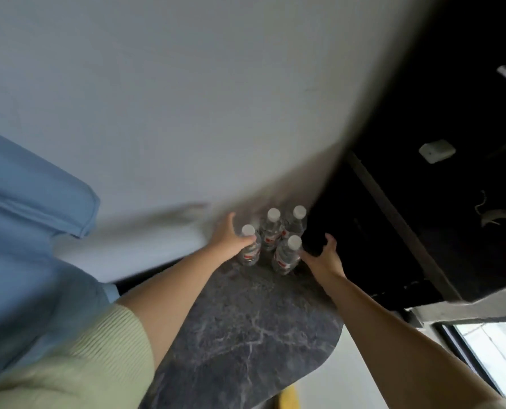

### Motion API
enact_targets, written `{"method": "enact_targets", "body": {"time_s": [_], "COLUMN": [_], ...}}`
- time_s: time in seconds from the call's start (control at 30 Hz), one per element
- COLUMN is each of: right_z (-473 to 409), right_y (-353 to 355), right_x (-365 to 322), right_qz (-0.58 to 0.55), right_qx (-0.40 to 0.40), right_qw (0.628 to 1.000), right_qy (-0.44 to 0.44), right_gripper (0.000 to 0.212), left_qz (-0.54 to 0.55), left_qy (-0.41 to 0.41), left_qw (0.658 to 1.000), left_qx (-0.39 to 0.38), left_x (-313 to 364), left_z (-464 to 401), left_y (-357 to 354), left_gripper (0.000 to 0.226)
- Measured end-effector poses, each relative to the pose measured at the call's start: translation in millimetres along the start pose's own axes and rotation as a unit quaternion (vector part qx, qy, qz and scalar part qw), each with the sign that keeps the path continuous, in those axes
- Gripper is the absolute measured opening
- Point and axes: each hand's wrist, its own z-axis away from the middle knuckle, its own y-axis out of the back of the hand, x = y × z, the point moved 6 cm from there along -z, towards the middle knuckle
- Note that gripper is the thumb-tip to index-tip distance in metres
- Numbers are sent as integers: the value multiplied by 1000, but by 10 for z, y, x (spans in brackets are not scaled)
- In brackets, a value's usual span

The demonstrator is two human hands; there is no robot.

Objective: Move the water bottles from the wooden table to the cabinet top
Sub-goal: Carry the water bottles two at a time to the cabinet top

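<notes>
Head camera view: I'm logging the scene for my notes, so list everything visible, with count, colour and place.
water bottles: four, clear with white caps and red labels, standing upright in a cluster at the far end of the cabinet top, near the wall corner.
cabinet top: one, dark grey marbled, centre, with a rounded near corner.
wall: one, white, behind the bottles.
blue cloth: one, light blue, far left.
dark panel: one, black, upper right; a small white box sits on it.
window: one, bright, lower right.
yellow thing: one, bottom edge, too cut off to identify.
left hand: wrapped on the front-left bottle; pale green sleeve.
right hand: spread open, touching the front-right bottle.
</notes>
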Motion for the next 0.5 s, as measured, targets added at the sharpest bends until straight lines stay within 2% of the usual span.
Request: {"method": "enact_targets", "body": {"time_s": [0.17, 0.3, 0.4, 0.5], "right_z": [244, 404, 603, 769], "right_y": [528, 750, 720, 679], "right_x": [-735, -1336, -1621, -1699], "right_qz": [43, 141, 282, 393], "right_qx": [-1, -34, -109, -123], "right_qw": [995, 972, 923, 867], "right_qy": [94, 184, 240, 282], "right_gripper": [85, 73, 59, 53], "left_qz": [7, -12, -32, -66], "left_qy": [-73, -117, -123, -107], "left_qw": [995, 989, 985, 984], "left_qx": [69, 92, 115, 123], "left_x": [764, 1156, 1284, 1199], "left_z": [336, 578, 800, 1005], "left_y": [357, 579, 792, 943], "left_gripper": [69, 62, 56, 55]}}
